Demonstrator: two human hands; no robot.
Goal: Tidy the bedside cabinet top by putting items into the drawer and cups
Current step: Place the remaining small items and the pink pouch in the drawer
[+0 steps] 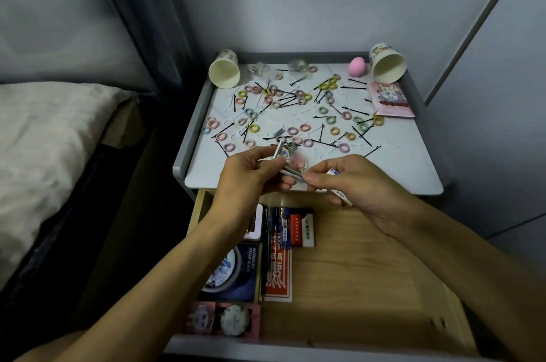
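Pinching a keyring in its fingertip grip, left hand; right hand curls round a white tube.

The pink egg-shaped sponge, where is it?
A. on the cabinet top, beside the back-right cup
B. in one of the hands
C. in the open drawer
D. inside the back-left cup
A: the pink sponge lies on the cabinet top right next to the back-right cup, outside the drawer.
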